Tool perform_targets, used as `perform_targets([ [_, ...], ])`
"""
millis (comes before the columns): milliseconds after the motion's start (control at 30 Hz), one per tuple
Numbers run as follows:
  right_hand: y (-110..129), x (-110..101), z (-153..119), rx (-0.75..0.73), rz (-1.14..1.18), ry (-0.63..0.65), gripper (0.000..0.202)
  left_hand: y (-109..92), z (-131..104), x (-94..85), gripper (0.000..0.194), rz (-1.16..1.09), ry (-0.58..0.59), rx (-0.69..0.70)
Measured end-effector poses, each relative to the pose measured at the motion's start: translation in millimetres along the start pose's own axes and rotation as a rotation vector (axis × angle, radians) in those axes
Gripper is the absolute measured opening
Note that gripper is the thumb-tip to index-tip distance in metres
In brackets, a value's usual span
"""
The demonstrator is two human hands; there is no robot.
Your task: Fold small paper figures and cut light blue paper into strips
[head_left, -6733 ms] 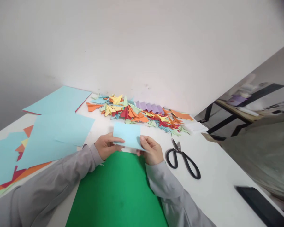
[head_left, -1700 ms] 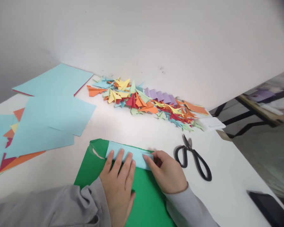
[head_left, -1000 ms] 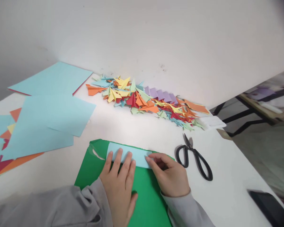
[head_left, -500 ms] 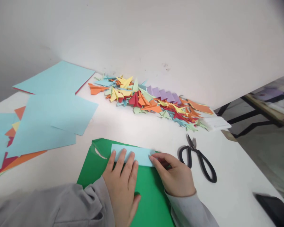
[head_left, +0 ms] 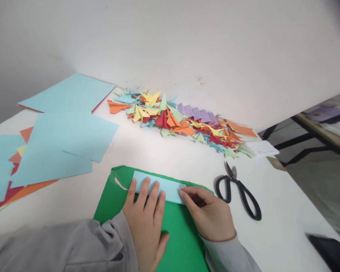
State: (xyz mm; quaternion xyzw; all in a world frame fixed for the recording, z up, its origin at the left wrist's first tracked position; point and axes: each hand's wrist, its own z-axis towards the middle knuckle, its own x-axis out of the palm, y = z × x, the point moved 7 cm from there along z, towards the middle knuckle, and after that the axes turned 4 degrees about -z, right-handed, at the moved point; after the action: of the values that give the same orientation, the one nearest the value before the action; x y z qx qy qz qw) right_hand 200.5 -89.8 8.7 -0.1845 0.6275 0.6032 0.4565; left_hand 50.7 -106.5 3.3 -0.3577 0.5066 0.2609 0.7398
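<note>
A light blue strip of paper [head_left: 170,189] lies across the top of a green sheet [head_left: 178,234] that has a torn corner at its upper left. My left hand [head_left: 146,219] rests flat on the strip's left part, its fingers stretched out and a little spread. At the strip's right end, my right hand [head_left: 211,211] pinches the paper's edge between thumb and index finger. Black-handled scissors [head_left: 238,190] lie just right of my right hand, blades slightly apart.
Folded paper planes [head_left: 170,117] in many colours are heaped along the wall. Light blue sheets [head_left: 62,143] lie at the left over coloured scraps [head_left: 15,158]. A white case [head_left: 262,148] sits at the far right end of the pile; a dark flat object [head_left: 328,247] is near the right edge.
The strip's right end has swung slightly down toward me, with my right hand moving along with it. My left hand stays in nearly the same place.
</note>
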Motion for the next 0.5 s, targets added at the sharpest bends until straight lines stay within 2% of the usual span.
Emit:
perform_targets([
  [500, 1.2, 0.7, 0.4, -0.028, -0.003, 0.002, 0.027, -0.1, 1.2, -0.8, 0.064, 0.005, -0.003, 0.008],
])
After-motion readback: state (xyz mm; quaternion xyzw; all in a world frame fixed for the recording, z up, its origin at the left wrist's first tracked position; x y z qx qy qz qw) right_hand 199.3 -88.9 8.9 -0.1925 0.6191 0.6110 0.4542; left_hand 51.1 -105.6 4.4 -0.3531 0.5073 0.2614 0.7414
